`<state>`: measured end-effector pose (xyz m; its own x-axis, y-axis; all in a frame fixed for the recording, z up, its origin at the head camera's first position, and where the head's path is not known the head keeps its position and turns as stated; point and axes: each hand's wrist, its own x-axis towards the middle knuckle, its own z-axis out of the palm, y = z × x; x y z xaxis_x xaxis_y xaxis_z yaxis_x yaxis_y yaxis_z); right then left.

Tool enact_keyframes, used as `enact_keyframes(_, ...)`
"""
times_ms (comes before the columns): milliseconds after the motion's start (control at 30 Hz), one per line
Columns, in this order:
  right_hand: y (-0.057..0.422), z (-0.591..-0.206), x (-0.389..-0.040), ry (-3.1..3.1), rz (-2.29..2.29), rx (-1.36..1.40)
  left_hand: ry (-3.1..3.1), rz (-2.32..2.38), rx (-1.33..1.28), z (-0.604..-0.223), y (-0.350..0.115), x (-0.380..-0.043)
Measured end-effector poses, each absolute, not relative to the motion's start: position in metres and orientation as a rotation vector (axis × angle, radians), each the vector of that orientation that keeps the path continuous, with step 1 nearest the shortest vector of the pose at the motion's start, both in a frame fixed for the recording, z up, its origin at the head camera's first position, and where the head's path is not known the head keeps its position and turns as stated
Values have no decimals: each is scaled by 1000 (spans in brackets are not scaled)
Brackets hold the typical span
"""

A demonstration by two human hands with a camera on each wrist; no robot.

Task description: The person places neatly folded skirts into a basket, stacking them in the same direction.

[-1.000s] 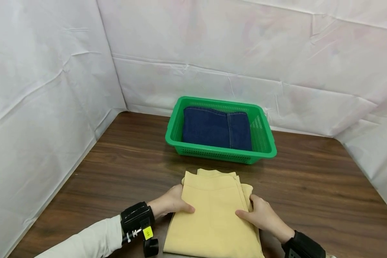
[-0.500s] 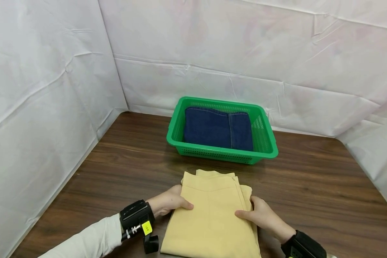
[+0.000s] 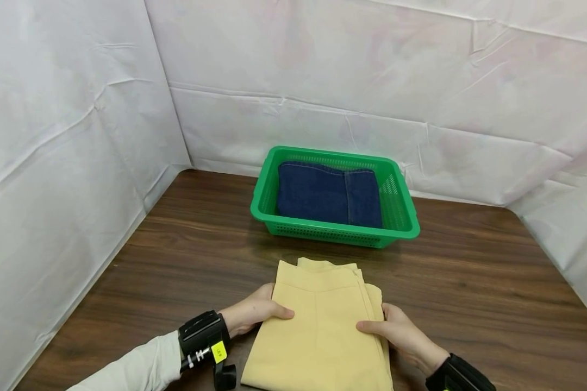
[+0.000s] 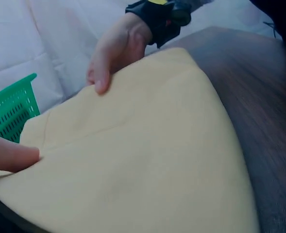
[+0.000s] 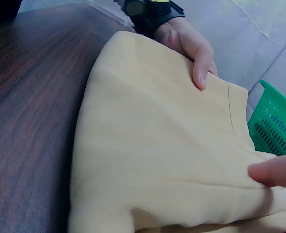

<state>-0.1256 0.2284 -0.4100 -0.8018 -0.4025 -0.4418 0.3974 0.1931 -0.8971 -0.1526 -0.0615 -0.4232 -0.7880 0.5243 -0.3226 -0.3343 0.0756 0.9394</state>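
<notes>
Folded yellow pants (image 3: 318, 336), with a waistband seam near the far end, lie at the front of the table. My left hand (image 3: 254, 312) grips their left side, thumb on top and the other fingers hidden beneath. On the opposite side my right hand (image 3: 403, 334) holds them the same way. The left wrist view has the left thumb (image 4: 14, 155) on the yellow cloth (image 4: 147, 145), with the right hand (image 4: 118, 51) across from it. From the right wrist, the right thumb (image 5: 274, 171) presses the cloth near several folded layers (image 5: 201, 208).
Just beyond the pants stands a green plastic basket (image 3: 342, 234) with folded dark blue denim (image 3: 323, 193) inside. The brown wooden table (image 3: 191, 239) is bordered by white sheeting (image 3: 323, 65) at the back and both sides. Each wrist wears a black camera strap (image 3: 203, 331).
The yellow pants have shifted slightly left and toward me, with both hands keeping their grip on the sides. The basket and denim stay put.
</notes>
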Motion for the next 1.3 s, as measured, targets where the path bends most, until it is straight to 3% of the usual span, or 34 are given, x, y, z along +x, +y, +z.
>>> enact_keyframes(933,240,-424,-114,1374,-1927,-239,1525,1830,275,-428,-74,-151)
enact_keyframes(1300,238,-412,-114,1380,-1958,-282,1560,1856,225,-410,-77,-149)
